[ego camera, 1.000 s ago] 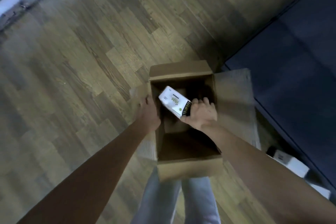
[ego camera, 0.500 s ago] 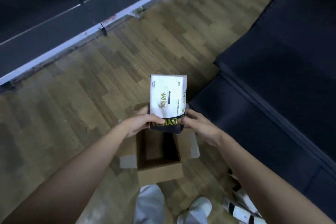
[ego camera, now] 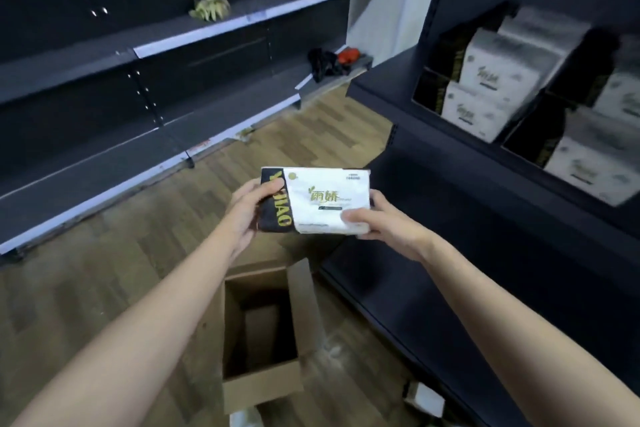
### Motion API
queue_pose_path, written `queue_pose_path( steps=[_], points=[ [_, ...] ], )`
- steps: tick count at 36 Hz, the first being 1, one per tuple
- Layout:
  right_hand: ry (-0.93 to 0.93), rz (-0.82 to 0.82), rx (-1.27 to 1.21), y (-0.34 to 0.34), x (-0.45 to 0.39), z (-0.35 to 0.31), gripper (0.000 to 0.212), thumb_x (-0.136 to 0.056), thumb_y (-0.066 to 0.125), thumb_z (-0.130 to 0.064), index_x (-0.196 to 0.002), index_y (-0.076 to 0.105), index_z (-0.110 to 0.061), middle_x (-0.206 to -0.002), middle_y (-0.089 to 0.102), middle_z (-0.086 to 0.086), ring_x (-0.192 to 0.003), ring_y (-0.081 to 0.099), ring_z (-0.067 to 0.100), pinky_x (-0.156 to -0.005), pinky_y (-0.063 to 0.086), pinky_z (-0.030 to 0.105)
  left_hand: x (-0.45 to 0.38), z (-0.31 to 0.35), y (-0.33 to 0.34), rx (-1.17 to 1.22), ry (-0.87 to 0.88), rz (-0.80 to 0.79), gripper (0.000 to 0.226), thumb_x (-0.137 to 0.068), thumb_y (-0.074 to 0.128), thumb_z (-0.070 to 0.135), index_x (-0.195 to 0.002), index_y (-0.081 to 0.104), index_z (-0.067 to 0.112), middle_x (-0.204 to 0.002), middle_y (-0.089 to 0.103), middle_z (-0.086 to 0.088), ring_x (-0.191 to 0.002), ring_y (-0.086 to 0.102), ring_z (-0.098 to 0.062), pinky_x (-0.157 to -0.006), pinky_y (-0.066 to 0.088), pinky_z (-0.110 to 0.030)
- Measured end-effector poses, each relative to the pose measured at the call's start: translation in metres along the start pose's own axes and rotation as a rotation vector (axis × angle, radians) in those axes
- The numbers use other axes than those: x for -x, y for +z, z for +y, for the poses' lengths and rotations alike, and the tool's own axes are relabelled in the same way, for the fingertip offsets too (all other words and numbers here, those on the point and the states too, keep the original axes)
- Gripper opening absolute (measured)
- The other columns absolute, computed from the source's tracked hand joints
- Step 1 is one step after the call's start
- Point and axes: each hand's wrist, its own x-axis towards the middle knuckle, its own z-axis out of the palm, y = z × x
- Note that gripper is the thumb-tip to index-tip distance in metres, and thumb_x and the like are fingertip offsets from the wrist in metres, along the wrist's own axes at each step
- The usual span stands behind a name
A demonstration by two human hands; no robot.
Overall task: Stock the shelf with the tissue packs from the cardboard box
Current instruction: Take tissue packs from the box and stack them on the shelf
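Note:
A white tissue pack (ego camera: 322, 203) with a black end band and green lettering is held flat at chest height. My left hand (ego camera: 247, 210) grips its black end, thumb on top. My right hand (ego camera: 377, 224) grips its right end, thumb on the front face. Below on the floor stands the open cardboard box (ego camera: 263, 388); its inside looks dark and bare. The dark shelf (ego camera: 460, 146) on the right holds several stacked tissue packs (ego camera: 495, 76) of the same kind.
A long dark shelving unit (ego camera: 180, 35) runs along the left, with a yellowish bundle (ego camera: 210, 8) on one level and black and red items (ego camera: 329, 62) lower down. Wooden floor lies between the units. A white pack (ego camera: 426, 399) lies on the floor by the box.
The pack came up out of the box, my left hand joined in holding it, and it turned from upright to lying sideways. My view rose from the floor to the shelves.

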Motion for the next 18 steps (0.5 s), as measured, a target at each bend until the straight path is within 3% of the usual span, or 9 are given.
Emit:
queue_pose_path(
  steps=[1,3,5,7,13,16,18],
  points=[
    [0.000,-0.023,0.034,-0.002,0.008,-0.004,0.089,-0.068,0.075,-0.036,-0.142,0.026,-0.022,-0.127,0.057,-0.008,-0.113,0.058,0.011,-0.092,0.052,0.032,0.004,0.006,0.008,0.007,0.013,0.036,0.017,-0.077,0.071,0.017,-0.092,0.066,0.011,-0.072,0.073,0.000,-0.065,0.066,-0.014,-0.058,0.055,-0.022],
    [-0.030,-0.014,0.118,-0.007,0.026,-0.015,0.095,-0.071,0.080,-0.032,-0.145,0.021,-0.024,-0.138,0.051,-0.005,-0.119,0.054,0.011,-0.099,0.049,0.034,0.013,0.018,0.026,-0.021,0.027,0.071,0.024,-0.072,0.074,0.022,-0.092,0.068,0.009,-0.075,0.072,-0.003,-0.066,0.065,-0.016,-0.059,0.054,-0.022],
    [-0.085,0.106,0.303,-0.013,0.046,-0.029,0.106,-0.075,0.079,-0.030,-0.151,0.006,-0.020,-0.150,0.030,0.000,-0.132,0.037,0.014,-0.108,0.034,0.030,0.022,0.028,0.042,-0.084,0.040,0.076,0.033,-0.070,0.077,0.024,-0.096,0.069,0.007,-0.079,0.072,-0.004,-0.068,0.066,-0.017,-0.063,0.053,-0.024],
    [-0.190,0.226,0.558,-0.021,0.067,-0.041,0.113,-0.077,0.077,-0.034,-0.152,-0.005,-0.019,-0.155,0.011,0.005,-0.142,0.019,0.022,-0.113,0.022,0.035,0.032,0.038,0.058,-0.146,0.046,0.056,0.023,-0.074,0.076,0.024,-0.091,0.070,0.009,-0.071,0.073,0.000,-0.064,0.066,-0.014,-0.061,0.051,-0.024],
    [-0.437,0.398,1.159,-0.047,0.123,-0.061,0.087,-0.077,0.068,-0.056,-0.145,0.023,-0.024,-0.150,0.018,0.004,-0.142,0.016,0.022,-0.118,0.002,0.044,0.052,0.055,0.123,-0.205,-0.005,-0.051,0.020,-0.077,0.074,0.026,-0.086,0.071,0.008,-0.065,0.073,-0.002,-0.055,0.068,-0.014,-0.061,0.052,-0.026],
    [-0.438,0.432,1.286,-0.063,0.145,-0.064,0.081,-0.074,0.069,-0.056,-0.137,0.031,-0.023,-0.141,0.027,0.002,-0.134,0.025,0.021,-0.117,0.010,0.049,0.059,0.064,0.158,-0.234,-0.020,-0.124,0.023,-0.079,0.073,0.026,-0.091,0.070,0.006,-0.070,0.074,-0.005,-0.056,0.068,-0.016,-0.057,0.052,-0.023],
    [-0.419,0.485,1.340,-0.075,0.155,-0.064,0.077,-0.072,0.070,-0.055,-0.131,0.033,-0.023,-0.136,0.029,0.002,-0.127,0.028,0.022,-0.113,0.019,0.043,0.061,0.070,0.177,-0.277,-0.014,-0.163,0.032,-0.079,0.074,0.028,-0.099,0.069,0.003,-0.084,0.074,-0.011,-0.066,0.069,-0.021,-0.060,0.052,-0.026]
  ],
)
